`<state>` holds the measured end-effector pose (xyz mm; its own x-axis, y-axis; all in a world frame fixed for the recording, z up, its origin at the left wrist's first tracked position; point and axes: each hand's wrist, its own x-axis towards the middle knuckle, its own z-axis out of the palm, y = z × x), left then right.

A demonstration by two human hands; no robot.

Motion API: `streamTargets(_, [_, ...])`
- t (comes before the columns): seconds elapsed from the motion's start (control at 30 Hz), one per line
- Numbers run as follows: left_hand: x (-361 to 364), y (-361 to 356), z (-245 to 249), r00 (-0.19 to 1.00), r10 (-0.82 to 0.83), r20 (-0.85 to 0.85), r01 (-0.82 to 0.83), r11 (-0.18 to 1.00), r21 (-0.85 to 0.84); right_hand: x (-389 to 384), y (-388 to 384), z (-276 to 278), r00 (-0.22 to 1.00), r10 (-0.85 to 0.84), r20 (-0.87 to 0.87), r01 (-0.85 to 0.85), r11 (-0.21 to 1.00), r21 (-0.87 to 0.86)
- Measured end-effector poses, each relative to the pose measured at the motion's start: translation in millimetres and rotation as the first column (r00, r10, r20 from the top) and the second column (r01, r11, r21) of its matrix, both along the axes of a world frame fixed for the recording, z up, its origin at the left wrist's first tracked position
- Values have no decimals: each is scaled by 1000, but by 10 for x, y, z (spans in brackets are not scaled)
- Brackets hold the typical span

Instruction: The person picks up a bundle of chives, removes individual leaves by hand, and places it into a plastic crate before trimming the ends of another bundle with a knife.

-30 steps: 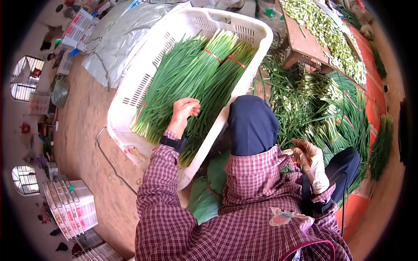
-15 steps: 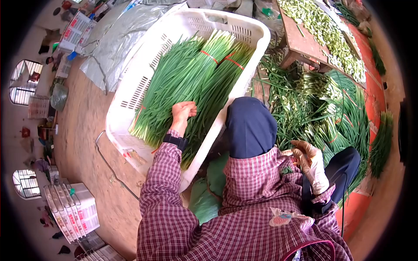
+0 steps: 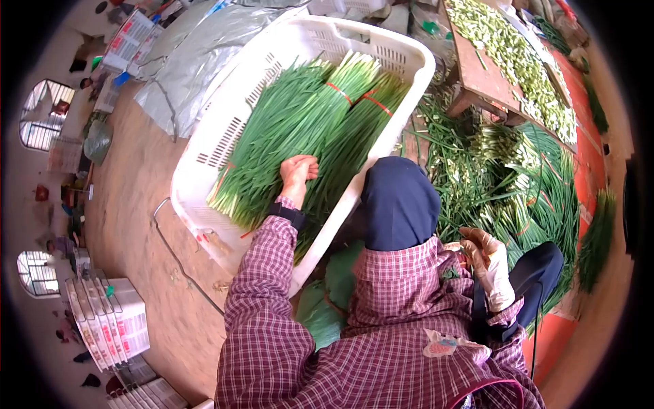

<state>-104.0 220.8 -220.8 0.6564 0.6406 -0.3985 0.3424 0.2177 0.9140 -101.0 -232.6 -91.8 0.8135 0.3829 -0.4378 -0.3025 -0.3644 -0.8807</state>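
fingers (image 3: 308, 165) of left hand (image 3: 298, 174) curled on chive bundles (image 3: 289, 126).

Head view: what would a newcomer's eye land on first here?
A big white crate at upper centre, filled with long green bundles tied with red bands; the left hand rests on them. To the right, a loose heap of greens spreads out beyond the gloved right hand.
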Motion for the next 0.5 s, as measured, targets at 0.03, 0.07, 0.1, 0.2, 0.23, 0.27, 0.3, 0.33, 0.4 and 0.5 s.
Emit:
streamTargets(0.03, [-17,-23,7,999,50,20,-48,997,-65,2,18,26,999,-14,-29,14,1000,5])
streamTargets(0.07, [-35,-55,12,995,97,39,-91,987,-133,5,28,49,998,-31,-58,31,999,9])
streamTargets(0.1, [-62,-87,21,985,166,53,-153,969,-192,6,32,38,998,-24,-54,25,1000,12])
streamTargets(0.2, [-208,-29,-21,939,288,185,-221,923,-315,-15,-1,0,995,-78,-60,82,994,69])
streamTargets(0.23, [-242,21,13,923,306,232,-214,911,-351,-26,-9,-1,997,-69,-21,70,994,78])
streamTargets(0.27, [-260,-4,252,906,271,326,-134,913,-386,-31,-16,-4,998,-60,18,58,995,86])
streamTargets(0.3, [-262,-141,594,891,213,400,-57,929,-366,-24,-36,-15,998,-58,18,56,995,88])
streamTargets(0.33, [-270,-331,985,869,156,471,15,941,-339,-8,-57,-33,999,-29,46,27,999,47])
streamTargets(0.4, [-384,-850,1703,843,-179,508,296,942,-160,-1,6,120,1000,-6,9,6,1000,-16])
streamTargets(0.5, [-625,-1602,2118,470,-760,448,803,579,140,22,8,64,995,-88,51,84,994,73])
